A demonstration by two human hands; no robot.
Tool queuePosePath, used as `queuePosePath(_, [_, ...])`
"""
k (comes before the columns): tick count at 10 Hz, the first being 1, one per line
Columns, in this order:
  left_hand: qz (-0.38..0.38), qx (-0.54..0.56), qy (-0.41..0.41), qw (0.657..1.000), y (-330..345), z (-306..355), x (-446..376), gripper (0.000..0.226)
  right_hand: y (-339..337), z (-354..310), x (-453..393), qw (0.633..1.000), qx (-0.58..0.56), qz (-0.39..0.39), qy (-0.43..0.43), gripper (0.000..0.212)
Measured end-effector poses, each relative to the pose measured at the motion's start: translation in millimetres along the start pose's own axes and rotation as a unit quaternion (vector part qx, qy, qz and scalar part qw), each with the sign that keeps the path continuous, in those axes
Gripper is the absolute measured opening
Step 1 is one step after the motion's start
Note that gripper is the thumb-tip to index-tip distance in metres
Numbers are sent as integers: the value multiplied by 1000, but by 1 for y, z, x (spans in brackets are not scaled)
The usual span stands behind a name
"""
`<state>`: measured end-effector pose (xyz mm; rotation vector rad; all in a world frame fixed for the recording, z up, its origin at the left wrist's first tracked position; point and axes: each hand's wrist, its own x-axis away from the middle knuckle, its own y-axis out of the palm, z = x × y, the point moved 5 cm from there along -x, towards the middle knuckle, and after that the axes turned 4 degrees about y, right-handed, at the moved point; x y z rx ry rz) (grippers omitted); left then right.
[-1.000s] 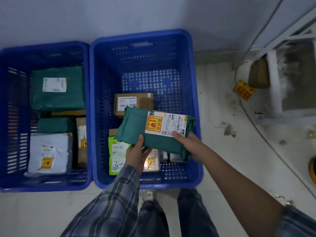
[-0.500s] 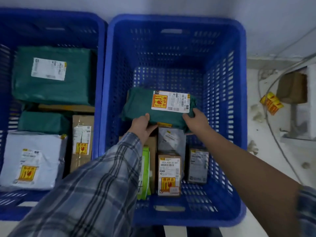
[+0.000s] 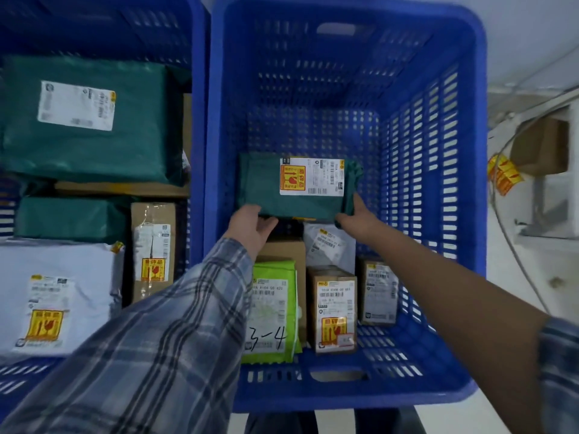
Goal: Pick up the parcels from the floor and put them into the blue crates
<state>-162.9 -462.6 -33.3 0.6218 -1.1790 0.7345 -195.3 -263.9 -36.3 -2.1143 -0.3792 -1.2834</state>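
Observation:
A green parcel with a white and orange label lies deep in the right blue crate, on top of a cardboard box. My left hand holds its near left edge, with the fingers under it. My right hand grips its near right corner, thumb up along the side. Nearer me in the same crate lie a lime-green parcel, a brown box, a small brown box and a white bag. The left blue crate holds several more parcels.
In the left crate lie a large green parcel, a smaller green one, a white bag and a tall brown box. On the floor to the right are a cable, a cardboard box and orange stickers.
Both hands have lowered the green parcel from above the crate's near rim down into the right crate, toward its far side. The camera has come closer to the crates.

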Motion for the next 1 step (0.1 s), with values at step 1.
queuePosePath(1, [-35, 82, -44, 995, -10, -4, 31, 45, 0, 22, 21, 997, -4, 58, 46, 60])
